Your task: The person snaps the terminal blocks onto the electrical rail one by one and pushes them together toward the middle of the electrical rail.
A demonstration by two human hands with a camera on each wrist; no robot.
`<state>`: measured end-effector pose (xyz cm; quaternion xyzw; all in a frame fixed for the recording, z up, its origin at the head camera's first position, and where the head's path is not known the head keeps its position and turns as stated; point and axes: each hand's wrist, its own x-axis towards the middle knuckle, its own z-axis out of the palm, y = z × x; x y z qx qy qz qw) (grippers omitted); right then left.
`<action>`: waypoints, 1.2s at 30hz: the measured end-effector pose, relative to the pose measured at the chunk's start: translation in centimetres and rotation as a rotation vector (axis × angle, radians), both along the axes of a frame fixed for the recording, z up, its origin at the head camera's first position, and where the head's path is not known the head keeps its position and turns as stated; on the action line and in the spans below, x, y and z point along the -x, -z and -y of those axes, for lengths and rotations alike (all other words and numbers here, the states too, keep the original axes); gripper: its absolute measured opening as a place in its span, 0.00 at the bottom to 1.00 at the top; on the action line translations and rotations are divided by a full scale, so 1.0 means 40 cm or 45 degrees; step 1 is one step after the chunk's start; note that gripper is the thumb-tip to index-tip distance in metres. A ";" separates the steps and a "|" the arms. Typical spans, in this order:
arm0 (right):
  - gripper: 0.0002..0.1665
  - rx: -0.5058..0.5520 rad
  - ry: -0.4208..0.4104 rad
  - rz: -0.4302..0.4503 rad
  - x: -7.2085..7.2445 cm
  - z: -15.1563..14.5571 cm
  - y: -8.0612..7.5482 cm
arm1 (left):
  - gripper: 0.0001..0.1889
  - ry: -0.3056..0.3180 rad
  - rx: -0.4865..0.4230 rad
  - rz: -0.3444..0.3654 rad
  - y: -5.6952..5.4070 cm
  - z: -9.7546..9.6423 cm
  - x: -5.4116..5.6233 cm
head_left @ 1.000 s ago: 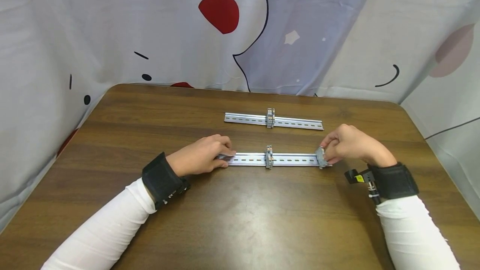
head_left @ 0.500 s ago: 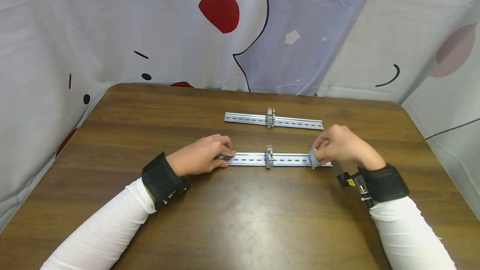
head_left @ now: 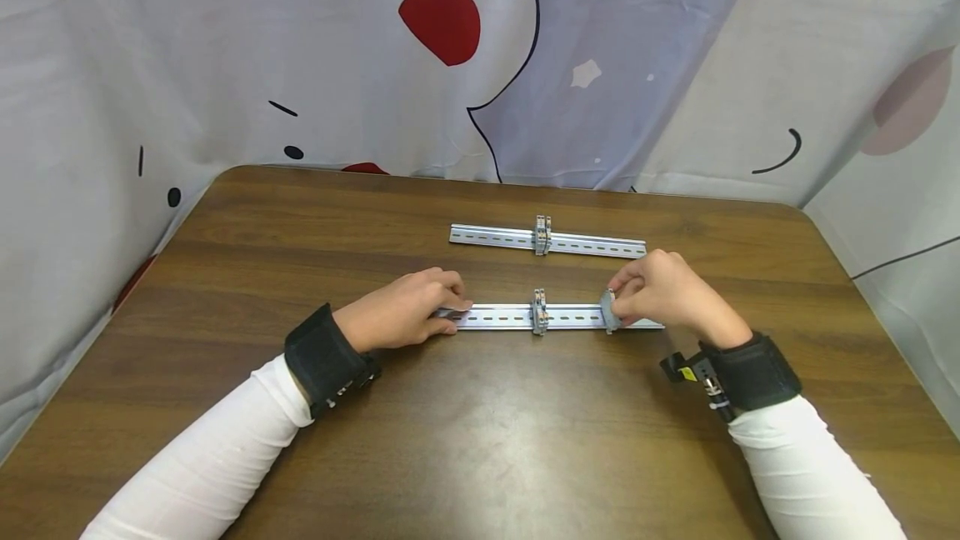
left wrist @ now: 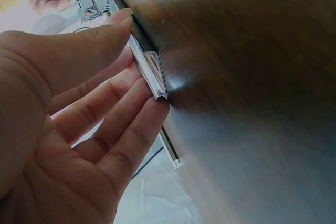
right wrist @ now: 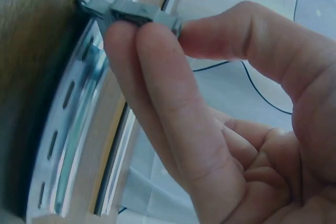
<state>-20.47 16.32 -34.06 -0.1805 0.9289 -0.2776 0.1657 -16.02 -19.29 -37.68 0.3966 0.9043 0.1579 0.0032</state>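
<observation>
A slotted metal DIN rail (head_left: pixel 498 317) lies across the table in front of me. Its left end is gripped by my left hand (head_left: pixel 401 311); in the left wrist view, the thumb and fingers close on the rail end (left wrist: pixel 152 72) from both sides. My right hand (head_left: pixel 675 294) pinches a grey terminal block (head_left: pixel 609 312) upright at the rail's right part, a little in from the end. In the right wrist view, thumb and fingertips hold the block (right wrist: pixel 142 11) by its sides, right at the rail. Several narrow terminal blocks (head_left: pixel 539 312) sit clipped around the rail's middle.
A second DIN rail (head_left: pixel 600 246), with terminal blocks (head_left: pixel 542 235) near its middle, lies farther back, slightly slanted. The wooden table (head_left: pixel 480 432) ends at a printed white curtain (head_left: pixel 337 65) behind it.
My right hand has moved left along the rail with the terminal block, from the right end toward the middle blocks. The left hand stays in place on the rail.
</observation>
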 end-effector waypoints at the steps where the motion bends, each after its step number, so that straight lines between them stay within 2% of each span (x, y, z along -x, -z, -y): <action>1: 0.17 -0.002 -0.002 -0.017 -0.001 0.004 0.001 | 0.16 0.001 -0.001 -0.003 0.000 0.000 0.000; 5: 0.17 -0.011 -0.016 -0.080 -0.006 0.018 0.007 | 0.15 0.007 -0.006 -0.012 0.001 0.000 0.001; 11: 0.17 0.018 -0.006 -0.108 -0.012 0.037 0.017 | 0.15 0.009 -0.015 -0.009 0.001 0.001 0.001; 24: 0.19 0.184 0.015 -0.023 -0.028 0.072 0.028 | 0.15 0.009 -0.011 0.007 -0.001 -0.001 0.002; 36: 0.19 0.207 0.010 -0.081 -0.040 0.099 0.038 | 0.15 0.010 -0.013 0.010 0.000 -0.001 0.003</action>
